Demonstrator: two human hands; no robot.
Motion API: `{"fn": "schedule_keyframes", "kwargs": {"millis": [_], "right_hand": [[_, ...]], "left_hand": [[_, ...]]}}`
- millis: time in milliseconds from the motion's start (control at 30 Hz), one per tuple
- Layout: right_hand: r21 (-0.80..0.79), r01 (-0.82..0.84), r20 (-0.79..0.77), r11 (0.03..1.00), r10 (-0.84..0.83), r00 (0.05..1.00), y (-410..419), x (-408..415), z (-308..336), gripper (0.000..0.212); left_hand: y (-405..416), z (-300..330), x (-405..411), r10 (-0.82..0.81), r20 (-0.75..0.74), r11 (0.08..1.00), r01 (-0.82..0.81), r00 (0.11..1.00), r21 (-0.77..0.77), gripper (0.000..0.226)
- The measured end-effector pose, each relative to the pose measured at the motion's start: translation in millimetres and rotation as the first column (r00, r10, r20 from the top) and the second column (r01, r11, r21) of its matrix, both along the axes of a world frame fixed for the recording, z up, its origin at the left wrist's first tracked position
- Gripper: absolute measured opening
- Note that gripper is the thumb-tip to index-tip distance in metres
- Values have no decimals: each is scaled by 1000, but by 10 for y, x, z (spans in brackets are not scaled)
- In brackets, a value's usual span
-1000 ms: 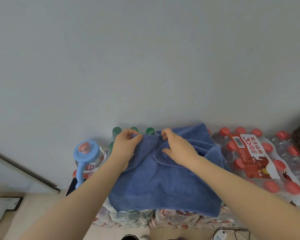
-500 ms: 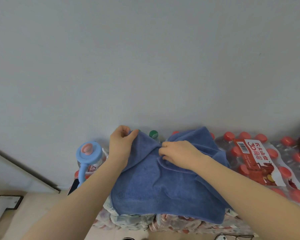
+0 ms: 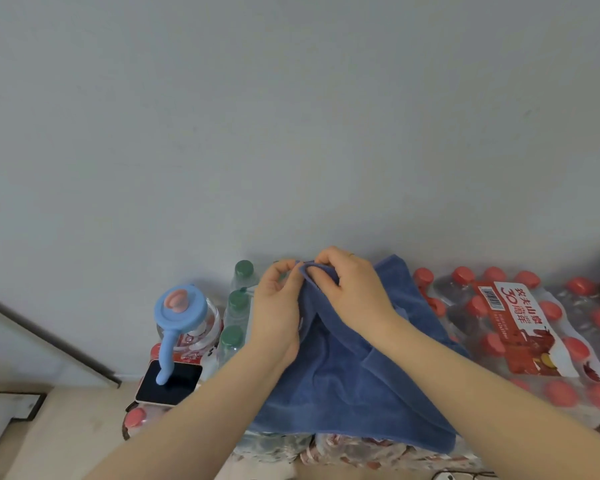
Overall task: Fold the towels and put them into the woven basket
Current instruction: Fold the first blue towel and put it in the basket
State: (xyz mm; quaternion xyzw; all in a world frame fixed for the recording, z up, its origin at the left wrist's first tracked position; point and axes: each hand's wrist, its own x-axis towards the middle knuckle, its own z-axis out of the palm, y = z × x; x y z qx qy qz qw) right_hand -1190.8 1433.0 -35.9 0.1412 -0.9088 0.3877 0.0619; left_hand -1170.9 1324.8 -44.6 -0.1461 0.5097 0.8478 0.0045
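Fingers [image 3: 321, 271] of the right hand [image 3: 352, 292] and left hand [image 3: 278, 306] pinch one raised corner of the blue towel [image 3: 340, 382] spread over packs of bottles [image 3: 520, 327].

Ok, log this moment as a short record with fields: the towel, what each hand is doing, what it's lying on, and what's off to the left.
towel: blue towel, part folded, far corners gathered together
left hand: left hand pinches a far corner
right hand: right hand pinches the adjoining corner
surface: towel lies over the red-capped bottle packs
left side: green-capped bottles, blue-lidded jug, dark phone
basket: cannot be made out
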Motion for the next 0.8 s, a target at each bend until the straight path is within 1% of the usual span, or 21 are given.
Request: {"fn": "schedule_keyframes", "kwargs": {"millis": [100, 200, 267, 400, 533, 567, 633, 700, 767, 800], "right_hand": [[-17, 53, -11, 998, -54, 998, -67, 26, -1, 25], [-115, 127, 32, 985, -124, 992, -90, 18, 67, 24], [-146, 161, 53, 976, -155, 986, -95, 12, 98, 25], [-134, 216, 40, 967, -212, 976, -113, 39, 111, 28], [-49, 264, -7, 963, -265, 964, -86, 43, 136, 32], [-33, 273, -25, 961, -274, 961, -81, 42, 150, 32], [-13, 275, -78, 961, -275, 958, -88, 42, 157, 30], [-39, 255, -113, 966, -258, 960, -114, 50, 151, 27], [-104, 214, -85, 971, -223, 971, -114, 54, 161, 22], [-118, 184, -47, 976, -190, 981, -83, 45, 181, 19]], "left_hand": [[-3, 8, 56, 5, -34, 1000, -5, 999, 0, 9], [28, 92, 80, 8, -75, 1000, -7, 997, 10, 13], [50, 133, 79, 8, -95, 1000, -8, 995, -1, 16], [65, 187, 99, 13, -94, 1000, -11, 995, 30, 15], [67, 266, 99, -28, -71, 997, 33, 997, 76, 3], [67, 276, 86, -29, -62, 996, 34, 998, 88, 4], [59, 270, 44, -25, -35, 996, 28, 999, 83, 5], [46, 260, 8, -21, -8, 996, 21, 1000, 90, 9], [28, 279, -27, -30, -5, 995, 30, 1000, 97, 13], [18, 310, -43, -35, -17, 995, 37, 999, 98, 13]]}}
